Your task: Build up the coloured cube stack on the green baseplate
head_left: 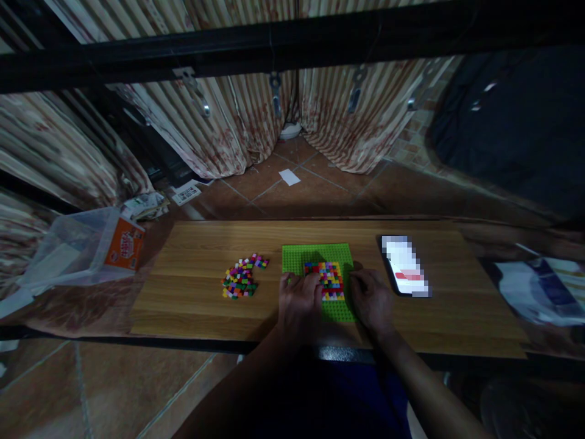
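A green studded baseplate [339,312] lies on the wooden table, with a block of small multicoloured building bricks [333,278] set on its middle. My left hand [298,302] rests over the left part of the plate, its curled fingers at the bricks' left side and covering some of them. Whether a brick is between those fingers is hidden. At the plate's right edge is my right hand [371,299], fingers bent together and thumb side towards the plate. What it holds, if anything, cannot be made out.
A pile of loose coloured bricks [240,280] lies left of the plate. A phone [406,265] with a lit screen lies to the right on the wooden table [192,311]. Beyond the table's left end stands a clear plastic box [77,244]; a plastic bag [530,292] is at the right.
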A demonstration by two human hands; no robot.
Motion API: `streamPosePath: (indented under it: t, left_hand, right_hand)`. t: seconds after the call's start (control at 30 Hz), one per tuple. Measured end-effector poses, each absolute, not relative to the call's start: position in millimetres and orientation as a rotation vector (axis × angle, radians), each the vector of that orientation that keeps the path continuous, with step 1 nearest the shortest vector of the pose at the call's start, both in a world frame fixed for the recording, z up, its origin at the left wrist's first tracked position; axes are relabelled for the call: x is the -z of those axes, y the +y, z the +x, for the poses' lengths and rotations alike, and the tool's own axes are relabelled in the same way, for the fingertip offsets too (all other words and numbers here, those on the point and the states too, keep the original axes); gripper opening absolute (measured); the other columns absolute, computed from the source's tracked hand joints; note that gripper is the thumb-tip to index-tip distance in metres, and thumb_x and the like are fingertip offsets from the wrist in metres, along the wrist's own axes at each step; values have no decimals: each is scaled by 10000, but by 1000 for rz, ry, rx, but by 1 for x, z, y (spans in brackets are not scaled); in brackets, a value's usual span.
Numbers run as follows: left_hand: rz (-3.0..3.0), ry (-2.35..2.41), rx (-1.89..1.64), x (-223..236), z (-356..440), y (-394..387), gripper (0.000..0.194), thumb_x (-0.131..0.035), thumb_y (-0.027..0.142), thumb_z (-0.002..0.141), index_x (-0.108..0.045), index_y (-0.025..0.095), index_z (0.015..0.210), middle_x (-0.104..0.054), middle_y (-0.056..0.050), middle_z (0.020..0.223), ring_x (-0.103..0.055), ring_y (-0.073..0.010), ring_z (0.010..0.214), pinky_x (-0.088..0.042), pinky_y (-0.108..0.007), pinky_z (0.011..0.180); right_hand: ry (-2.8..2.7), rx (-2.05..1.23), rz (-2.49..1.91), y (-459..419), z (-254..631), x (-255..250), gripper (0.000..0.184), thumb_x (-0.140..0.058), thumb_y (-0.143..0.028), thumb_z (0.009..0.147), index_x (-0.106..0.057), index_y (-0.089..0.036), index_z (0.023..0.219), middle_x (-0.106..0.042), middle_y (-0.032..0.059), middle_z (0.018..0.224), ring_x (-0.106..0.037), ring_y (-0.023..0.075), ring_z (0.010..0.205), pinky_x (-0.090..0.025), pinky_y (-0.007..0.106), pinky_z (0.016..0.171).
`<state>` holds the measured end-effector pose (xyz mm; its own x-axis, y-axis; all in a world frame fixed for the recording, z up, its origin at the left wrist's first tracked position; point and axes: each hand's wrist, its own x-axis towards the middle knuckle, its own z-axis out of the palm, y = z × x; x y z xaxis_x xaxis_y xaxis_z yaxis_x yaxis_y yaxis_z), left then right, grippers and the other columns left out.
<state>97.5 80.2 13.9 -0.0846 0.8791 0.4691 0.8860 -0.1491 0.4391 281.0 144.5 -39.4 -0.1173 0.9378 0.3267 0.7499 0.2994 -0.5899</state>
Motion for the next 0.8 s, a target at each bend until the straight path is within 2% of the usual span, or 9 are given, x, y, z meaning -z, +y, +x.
streamPosePath:
  t: [0.17,0.37,0.8]
  left_hand:
    - [-2169,-1963,1005,-14,92,75,145,-548,150,934,-681,208,931,-771,-25,846,-671,-193,782,-408,-386,907]
    - [-2279,-1915,908,-16,87,72,201,-544,144,930,-702,236,1012,-779,-26,998,-660,-188,870,-400,-386,905]
    - [-2244,-1783,823,-8,88,75,169,-572,196,940,-698,223,1050,-781,-30,981,-647,-196,845,-403,-405,940]
  right_hand:
    - [-1912,-370,-1500,145,281,40,274,-486,-332,941,-723,-196,933,-705,99,975,-662,214,812,-495,315,684]
    - [-1916,-377,-1496,145,281,40,270,-487,-322,940,-723,-190,941,-703,97,971,-662,215,810,-494,319,693]
    - [-1904,-387,-1491,144,280,38,267,-485,-322,943,-717,-190,929,-700,100,966,-653,211,807,-496,320,699]
